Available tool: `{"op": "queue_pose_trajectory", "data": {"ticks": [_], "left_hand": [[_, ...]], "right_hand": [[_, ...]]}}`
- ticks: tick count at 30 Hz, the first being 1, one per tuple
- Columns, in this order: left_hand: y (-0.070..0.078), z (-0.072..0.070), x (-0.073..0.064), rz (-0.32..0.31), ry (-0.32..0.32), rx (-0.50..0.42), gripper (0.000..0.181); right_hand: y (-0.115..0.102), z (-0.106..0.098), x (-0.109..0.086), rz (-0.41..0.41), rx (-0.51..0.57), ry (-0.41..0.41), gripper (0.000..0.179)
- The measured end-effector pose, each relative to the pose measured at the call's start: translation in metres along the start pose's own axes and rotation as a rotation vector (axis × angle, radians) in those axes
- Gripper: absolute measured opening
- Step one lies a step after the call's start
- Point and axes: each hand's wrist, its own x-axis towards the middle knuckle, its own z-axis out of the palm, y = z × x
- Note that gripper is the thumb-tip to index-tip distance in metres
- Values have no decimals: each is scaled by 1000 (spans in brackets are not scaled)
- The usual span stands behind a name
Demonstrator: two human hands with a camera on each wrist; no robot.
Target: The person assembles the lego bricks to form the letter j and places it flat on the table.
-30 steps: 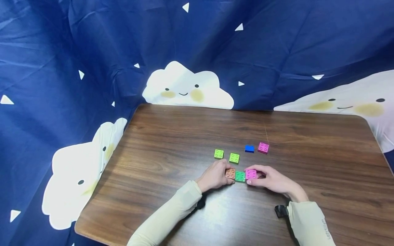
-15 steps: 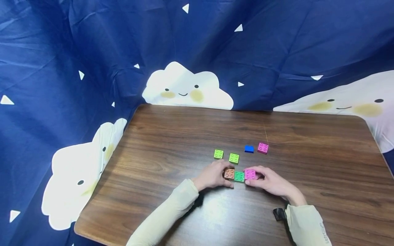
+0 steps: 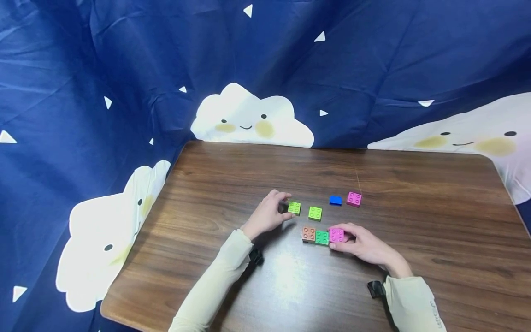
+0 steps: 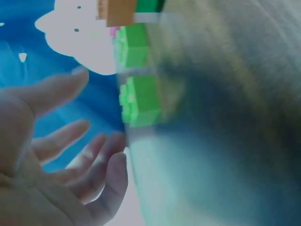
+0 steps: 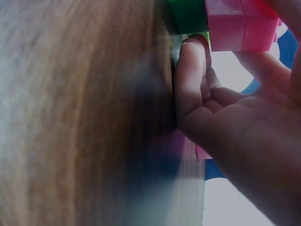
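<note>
Left hand (image 3: 267, 214): holds nothing; thumb and fingers apart, turned toward the outer lime brick.
Right hand (image 3: 361, 242): pinches the pink stack (image 3: 336, 235) between thumb and fingers.
Outer lime brick (image 3: 294, 207): on the worktop (image 3: 232, 184), just beside the left hand's fingertips, studs up.
Second lime brick (image 3: 315, 213): between the hands, a little ahead of the right one.
Row at the right hand: green brick (image 3: 322, 237) next to the pink stack, then orange brick (image 3: 309, 233), nearer the left hand.
Blue brick (image 3: 335, 200) and loose pink brick (image 3: 354, 199): ahead of the right hand, well apart from it.
Handling, as judged: the left hand does best to take opposite walls of the lime brick low down, clear of its neighbour; the right hand should hold steady, lest the row twist.
Head against left wrist: from above, the fingers seem to bracket the lime brick; the wrist view shows a gap.
Head against right wrist: only the latter shows a seam across the pink stack, suggesting two levels, with green lower. Whether green runs beneath cannot be told.
</note>
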Motion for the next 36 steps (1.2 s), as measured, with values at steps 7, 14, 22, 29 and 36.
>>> {"op": "queue_pose_trajectory", "data": {"ticks": [7, 14, 22, 29, 36], "left_hand": [[-8, 18, 10, -53, 13, -78, 59], [-9, 26, 15, -78, -6, -59, 52], [-10, 32, 17, -94, -11, -27, 48], [-12, 36, 17, -93, 4, -9, 40], [-11, 36, 16, -102, 2, -12, 37]], "right_hand": [[2, 2, 1, 32, 0, -7, 51], [-1, 2, 0, 28, -23, 11, 52], [-4, 6, -2, 9, -45, 57, 49], [-4, 10, -2, -9, -54, 92, 49], [-4, 14, -1, -53, -52, 119, 42]]}}
